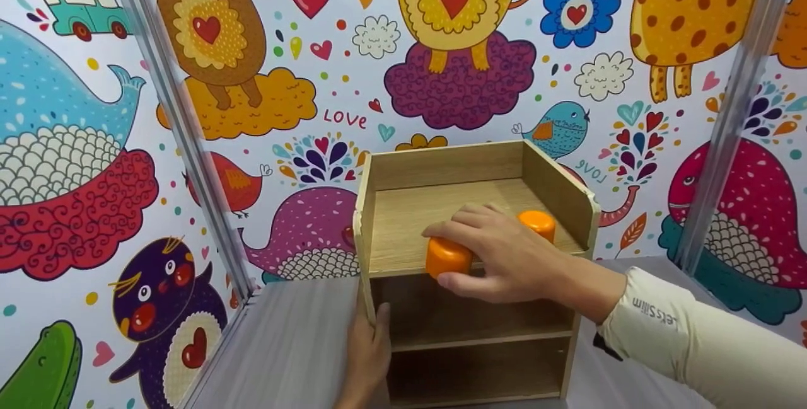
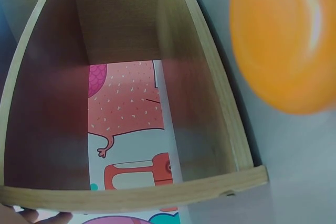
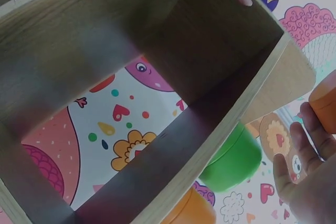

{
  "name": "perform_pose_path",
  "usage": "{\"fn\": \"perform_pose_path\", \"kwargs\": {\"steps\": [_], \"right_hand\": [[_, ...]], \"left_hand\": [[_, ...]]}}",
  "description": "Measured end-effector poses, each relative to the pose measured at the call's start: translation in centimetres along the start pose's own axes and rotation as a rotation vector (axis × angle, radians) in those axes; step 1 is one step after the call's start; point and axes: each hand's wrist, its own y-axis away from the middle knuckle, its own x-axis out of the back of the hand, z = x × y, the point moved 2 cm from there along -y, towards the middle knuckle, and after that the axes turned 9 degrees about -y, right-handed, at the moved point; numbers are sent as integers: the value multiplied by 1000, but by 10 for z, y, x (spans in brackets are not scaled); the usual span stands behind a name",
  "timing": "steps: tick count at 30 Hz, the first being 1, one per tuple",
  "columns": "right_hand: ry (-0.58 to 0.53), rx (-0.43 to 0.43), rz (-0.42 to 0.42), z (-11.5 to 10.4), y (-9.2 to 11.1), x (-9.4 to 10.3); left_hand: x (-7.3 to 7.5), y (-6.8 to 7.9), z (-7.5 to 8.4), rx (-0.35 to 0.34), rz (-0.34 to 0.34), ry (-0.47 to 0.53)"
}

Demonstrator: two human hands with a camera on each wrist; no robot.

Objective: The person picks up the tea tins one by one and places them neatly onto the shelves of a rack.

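Wooden shelf (image 1: 482, 341): two compartments (image 1: 473, 368), one top tray (image 1: 406, 220).
Tray: one orange cup (image 1: 537, 224), one green cup (image 3: 235, 162). Right hand (image 1: 507, 261) grasping second orange cup (image 1: 446, 258) by tray's front edge; left hand (image 1: 369, 353) gripping shelf's side.

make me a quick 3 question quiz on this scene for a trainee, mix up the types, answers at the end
1. Multiple choice: which part of the shelf does the left hand grip?
a) its left side
b) its right side
c) its back edge

2. True or false: the right hand is holding nothing.

3. Fill in the blank: a green container shows only in the ____ wrist view.

Key:
1. a
2. False; it holds an orange container.
3. right
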Motion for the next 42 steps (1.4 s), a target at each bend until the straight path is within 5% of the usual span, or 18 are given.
{"fn": "perform_pose_path", "kwargs": {"steps": [13,29,42], "right_hand": [[59,-36,7,12,-13,-3],[98,-239,-61,37,-20,-10],[170,-244,-122,45,-21,-18]], "left_hand": [[-3,-2,3,-32,-16,54],[-2,-3,4,-17,-16,55],[0,-1,3,-5,-11,54]]}}
